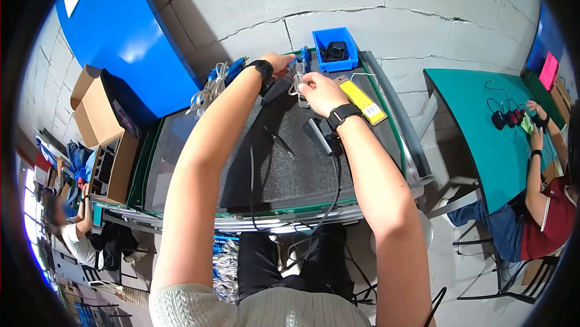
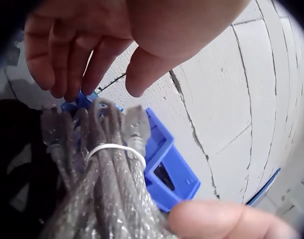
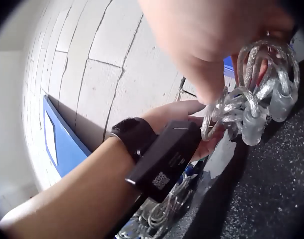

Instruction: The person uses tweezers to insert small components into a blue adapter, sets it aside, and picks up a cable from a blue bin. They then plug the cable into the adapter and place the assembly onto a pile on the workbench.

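Note:
A coiled grey, see-through-jacketed cable (image 1: 296, 76) stands at the far side of the table, bound by a white tie (image 2: 117, 147). My right hand (image 1: 323, 93) grips this bundle from the right, its thumb and fingers against the loops (image 3: 251, 94). On the other side my left hand (image 1: 279, 63) reaches over with loosely bent fingers. In the left wrist view, the left fingers (image 2: 72, 64) hover just past the bundle's end, near blue connectors (image 2: 83, 101), and hold nothing. Clear plastic plug ends (image 3: 254, 127) hang from the coil in the right wrist view.
A blue bin (image 1: 336, 64) with a black item stands at the back right, beside a yellow package (image 1: 362, 102). More bundled cables (image 1: 211, 92) lie at the back left. A thin dark tool (image 1: 282, 144) rests mid-table. An open cardboard box (image 1: 115, 164) is at left.

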Action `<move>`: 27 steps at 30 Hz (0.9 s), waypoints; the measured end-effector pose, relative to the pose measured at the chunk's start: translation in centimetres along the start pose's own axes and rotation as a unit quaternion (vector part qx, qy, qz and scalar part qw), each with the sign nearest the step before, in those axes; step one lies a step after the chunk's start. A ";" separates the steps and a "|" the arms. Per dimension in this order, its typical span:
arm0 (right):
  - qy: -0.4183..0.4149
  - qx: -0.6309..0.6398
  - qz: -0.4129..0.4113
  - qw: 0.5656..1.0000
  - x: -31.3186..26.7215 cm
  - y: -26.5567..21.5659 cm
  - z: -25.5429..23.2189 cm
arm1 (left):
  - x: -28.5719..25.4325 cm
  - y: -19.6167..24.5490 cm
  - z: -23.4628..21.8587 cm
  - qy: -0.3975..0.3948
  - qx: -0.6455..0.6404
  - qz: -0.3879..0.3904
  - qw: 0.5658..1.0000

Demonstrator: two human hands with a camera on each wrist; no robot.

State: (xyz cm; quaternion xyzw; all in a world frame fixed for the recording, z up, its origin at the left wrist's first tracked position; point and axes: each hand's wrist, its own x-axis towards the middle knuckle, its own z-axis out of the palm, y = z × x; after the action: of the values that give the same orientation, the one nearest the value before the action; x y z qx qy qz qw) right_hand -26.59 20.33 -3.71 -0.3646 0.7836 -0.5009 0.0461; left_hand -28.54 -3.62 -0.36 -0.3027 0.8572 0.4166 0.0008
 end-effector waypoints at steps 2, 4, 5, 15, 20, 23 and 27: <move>-0.021 -0.026 0.017 0.999 -0.7 -1.2 -0.5 | -2.9 1.2 0.3 0.021 0.048 -0.007 0.999; -0.036 -0.039 0.032 0.998 -1.2 -2.1 -1.3 | -5.0 2.5 0.9 0.016 0.082 -0.014 0.996; -0.048 -0.061 0.020 0.997 -1.5 -2.3 -1.5 | -5.1 2.8 1.0 0.014 0.082 -0.013 0.996; 0.092 -0.086 -0.075 0.989 -1.0 -1.2 -1.3 | -3.4 3.1 2.0 -0.002 -0.112 0.072 0.991; 0.002 -0.140 -0.005 0.990 -1.1 -1.4 -1.6 | -4.6 1.5 0.0 -0.011 -0.085 0.066 0.994; 0.008 -0.163 0.002 0.987 -1.0 -1.0 -1.4 | -7.6 1.2 -4.3 0.009 -0.067 0.065 0.996; 0.038 -0.099 -0.016 0.994 -0.7 -1.5 -1.9 | -10.0 -0.6 -8.8 0.075 0.034 0.093 0.992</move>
State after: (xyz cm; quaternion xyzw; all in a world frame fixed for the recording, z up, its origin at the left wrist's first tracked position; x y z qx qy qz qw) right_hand -26.18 21.85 -1.77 -0.3607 0.8246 -0.4349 -0.0276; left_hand -17.86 -5.04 7.52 -0.2522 0.8929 0.3614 -0.0920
